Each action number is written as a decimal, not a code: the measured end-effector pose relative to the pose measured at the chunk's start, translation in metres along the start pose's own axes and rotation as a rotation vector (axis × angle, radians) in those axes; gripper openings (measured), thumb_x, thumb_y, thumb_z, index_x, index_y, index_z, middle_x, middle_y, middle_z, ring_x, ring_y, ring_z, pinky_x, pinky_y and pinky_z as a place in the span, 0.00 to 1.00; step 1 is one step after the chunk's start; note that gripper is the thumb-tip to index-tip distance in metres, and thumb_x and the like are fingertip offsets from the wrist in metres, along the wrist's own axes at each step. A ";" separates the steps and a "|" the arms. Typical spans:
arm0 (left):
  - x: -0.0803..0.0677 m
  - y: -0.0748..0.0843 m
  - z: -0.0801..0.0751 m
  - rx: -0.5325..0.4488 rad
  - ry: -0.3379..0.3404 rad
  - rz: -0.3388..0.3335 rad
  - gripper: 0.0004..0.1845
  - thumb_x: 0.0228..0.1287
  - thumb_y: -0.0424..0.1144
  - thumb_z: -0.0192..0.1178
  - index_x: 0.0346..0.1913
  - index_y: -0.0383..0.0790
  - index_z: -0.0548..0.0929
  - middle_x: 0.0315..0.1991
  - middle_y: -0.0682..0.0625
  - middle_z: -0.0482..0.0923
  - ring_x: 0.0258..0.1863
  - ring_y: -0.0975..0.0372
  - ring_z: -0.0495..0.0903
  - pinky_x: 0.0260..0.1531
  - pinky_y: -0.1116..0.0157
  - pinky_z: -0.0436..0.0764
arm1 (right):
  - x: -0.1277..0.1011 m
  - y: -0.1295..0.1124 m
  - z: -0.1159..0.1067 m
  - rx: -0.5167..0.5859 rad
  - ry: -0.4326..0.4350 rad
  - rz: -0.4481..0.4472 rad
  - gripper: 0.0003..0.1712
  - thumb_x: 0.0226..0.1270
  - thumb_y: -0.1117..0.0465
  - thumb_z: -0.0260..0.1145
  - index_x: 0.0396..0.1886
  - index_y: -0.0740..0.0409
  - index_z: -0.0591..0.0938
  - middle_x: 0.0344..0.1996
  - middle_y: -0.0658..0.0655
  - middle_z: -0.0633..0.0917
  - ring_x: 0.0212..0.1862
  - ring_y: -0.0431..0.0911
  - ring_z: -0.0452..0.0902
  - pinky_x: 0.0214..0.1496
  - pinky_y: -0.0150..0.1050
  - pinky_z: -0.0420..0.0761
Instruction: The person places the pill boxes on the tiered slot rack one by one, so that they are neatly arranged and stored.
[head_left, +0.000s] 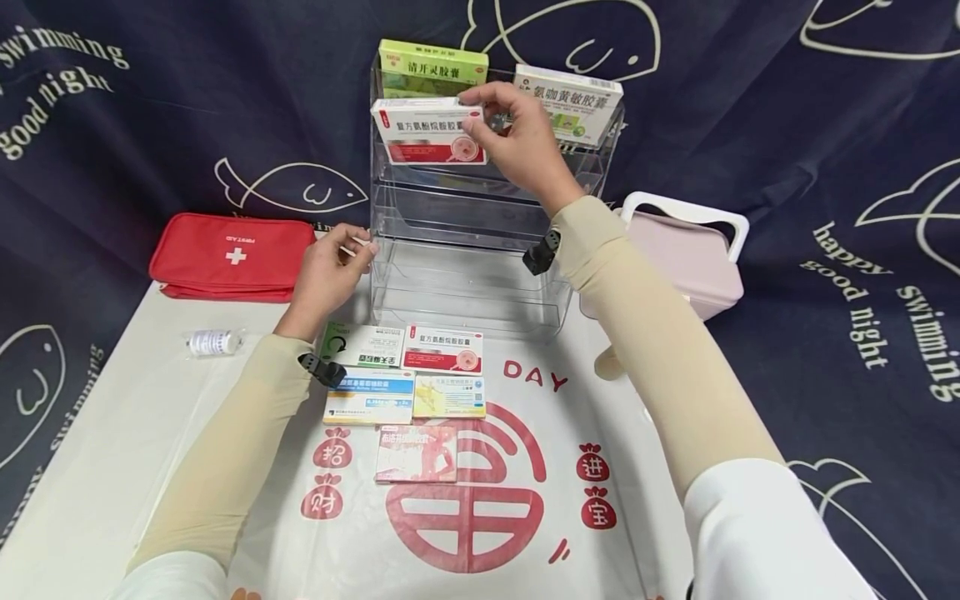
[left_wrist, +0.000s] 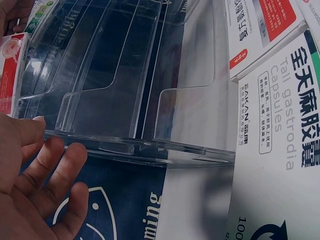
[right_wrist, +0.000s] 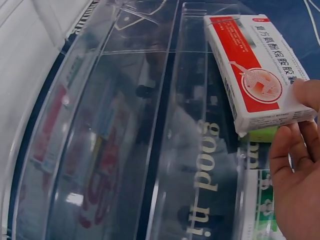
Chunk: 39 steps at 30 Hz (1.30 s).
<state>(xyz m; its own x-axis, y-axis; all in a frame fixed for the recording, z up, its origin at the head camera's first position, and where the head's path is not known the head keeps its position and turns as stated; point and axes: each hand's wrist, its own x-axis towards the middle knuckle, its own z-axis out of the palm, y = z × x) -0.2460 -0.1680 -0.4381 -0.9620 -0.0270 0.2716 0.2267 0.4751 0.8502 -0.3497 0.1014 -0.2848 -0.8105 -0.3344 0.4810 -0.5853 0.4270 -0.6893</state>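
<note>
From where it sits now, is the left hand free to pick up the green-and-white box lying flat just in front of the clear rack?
Probably yes. The left hand holds nothing and only touches the clear rack's left edge with its fingers. The green-and-white box lies flat just below that wrist, uncovered, with nothing stacked on it.

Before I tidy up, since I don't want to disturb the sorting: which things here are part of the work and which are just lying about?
In use:
- red-and-white box, pinched by right hand
- clear tiered rack, touched by left hand
- five boxes on the mat
- two boxes on the top tier

Lying about:
- first-aid pouch
- small bottle
- pink case
</note>
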 end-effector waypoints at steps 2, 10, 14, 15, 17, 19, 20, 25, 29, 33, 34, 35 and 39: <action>0.000 0.000 0.000 0.002 -0.002 0.002 0.13 0.73 0.40 0.63 0.51 0.34 0.81 0.37 0.42 0.82 0.33 0.44 0.85 0.29 0.70 0.74 | 0.000 0.004 0.001 -0.021 -0.007 0.002 0.13 0.71 0.63 0.69 0.53 0.60 0.85 0.45 0.51 0.82 0.43 0.41 0.74 0.46 0.34 0.74; 0.000 0.000 0.000 -0.003 -0.006 -0.004 0.14 0.73 0.42 0.63 0.52 0.35 0.81 0.37 0.42 0.82 0.32 0.46 0.85 0.29 0.71 0.74 | -0.003 0.010 0.005 -0.052 -0.042 0.015 0.12 0.71 0.62 0.69 0.52 0.58 0.85 0.51 0.48 0.83 0.48 0.40 0.75 0.54 0.33 0.73; 0.000 0.000 0.000 0.003 -0.004 -0.006 0.14 0.73 0.42 0.63 0.52 0.35 0.81 0.37 0.43 0.82 0.32 0.47 0.85 0.29 0.70 0.74 | -0.005 0.012 0.007 -0.059 -0.046 0.025 0.12 0.72 0.63 0.68 0.52 0.58 0.85 0.52 0.47 0.84 0.48 0.39 0.78 0.51 0.31 0.74; 0.000 0.000 0.000 0.002 -0.003 -0.007 0.13 0.73 0.42 0.63 0.52 0.35 0.81 0.37 0.43 0.82 0.32 0.47 0.86 0.29 0.70 0.74 | -0.005 0.012 0.008 -0.060 -0.047 0.033 0.12 0.72 0.63 0.68 0.52 0.57 0.85 0.52 0.47 0.84 0.49 0.38 0.78 0.50 0.31 0.74; 0.000 -0.001 0.001 0.005 -0.001 -0.007 0.14 0.73 0.42 0.63 0.52 0.35 0.81 0.37 0.43 0.82 0.32 0.47 0.86 0.29 0.70 0.74 | -0.006 0.012 0.009 -0.068 -0.049 0.040 0.12 0.72 0.63 0.68 0.52 0.57 0.85 0.52 0.46 0.84 0.48 0.38 0.78 0.47 0.31 0.74; 0.000 -0.001 0.001 0.005 -0.001 -0.007 0.14 0.73 0.42 0.63 0.52 0.35 0.81 0.37 0.43 0.82 0.33 0.45 0.85 0.29 0.69 0.74 | -0.007 0.012 0.009 -0.083 -0.050 0.039 0.12 0.72 0.63 0.68 0.52 0.57 0.85 0.52 0.46 0.84 0.48 0.39 0.78 0.48 0.31 0.74; 0.001 -0.001 0.001 0.005 -0.002 -0.005 0.14 0.74 0.42 0.63 0.52 0.35 0.80 0.37 0.43 0.82 0.33 0.45 0.85 0.29 0.70 0.74 | -0.007 0.012 0.009 -0.088 -0.052 0.037 0.12 0.72 0.63 0.68 0.52 0.57 0.85 0.52 0.47 0.84 0.48 0.39 0.78 0.49 0.31 0.73; 0.001 -0.002 0.001 0.003 -0.006 0.004 0.14 0.73 0.42 0.63 0.52 0.34 0.81 0.37 0.42 0.82 0.32 0.46 0.85 0.29 0.71 0.73 | -0.008 0.013 0.011 -0.115 -0.054 0.050 0.11 0.71 0.64 0.69 0.52 0.56 0.85 0.51 0.47 0.84 0.47 0.40 0.76 0.51 0.30 0.72; 0.001 -0.002 0.000 0.006 0.000 0.005 0.14 0.73 0.42 0.63 0.52 0.35 0.81 0.37 0.41 0.82 0.32 0.48 0.86 0.28 0.72 0.73 | -0.008 0.014 0.013 -0.123 -0.055 0.032 0.12 0.71 0.65 0.69 0.52 0.57 0.85 0.50 0.48 0.83 0.44 0.40 0.75 0.49 0.31 0.74; 0.001 -0.002 0.001 0.006 0.002 0.002 0.14 0.73 0.41 0.63 0.52 0.35 0.81 0.37 0.41 0.82 0.31 0.48 0.86 0.28 0.72 0.73 | -0.010 0.014 0.013 -0.150 -0.064 0.024 0.12 0.72 0.65 0.68 0.53 0.57 0.85 0.46 0.50 0.82 0.40 0.40 0.75 0.46 0.31 0.75; 0.001 -0.001 0.001 0.006 0.001 0.004 0.14 0.73 0.41 0.63 0.52 0.35 0.81 0.37 0.41 0.82 0.31 0.48 0.86 0.28 0.72 0.73 | -0.010 0.014 0.013 -0.155 -0.066 0.029 0.12 0.72 0.65 0.68 0.53 0.57 0.85 0.46 0.50 0.82 0.39 0.40 0.75 0.45 0.30 0.76; 0.001 -0.002 0.001 0.005 0.000 0.005 0.14 0.73 0.41 0.63 0.52 0.35 0.81 0.37 0.41 0.82 0.31 0.48 0.86 0.28 0.72 0.73 | -0.011 0.014 0.012 -0.158 -0.067 0.031 0.12 0.72 0.65 0.67 0.53 0.57 0.85 0.45 0.50 0.81 0.39 0.40 0.75 0.45 0.30 0.76; 0.001 -0.002 0.002 0.002 -0.003 0.009 0.14 0.73 0.42 0.63 0.52 0.34 0.81 0.37 0.41 0.82 0.32 0.47 0.85 0.28 0.72 0.73 | -0.012 0.014 0.011 -0.179 -0.068 0.029 0.12 0.72 0.65 0.67 0.53 0.57 0.85 0.45 0.51 0.81 0.39 0.40 0.75 0.46 0.30 0.75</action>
<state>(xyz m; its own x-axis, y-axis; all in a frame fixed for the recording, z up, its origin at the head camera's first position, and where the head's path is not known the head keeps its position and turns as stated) -0.2472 -0.1674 -0.4400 -0.9603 -0.0202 0.2781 0.2353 0.4771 0.8468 -0.3479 0.1020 -0.3068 -0.8268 -0.3737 0.4204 -0.5621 0.5780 -0.5916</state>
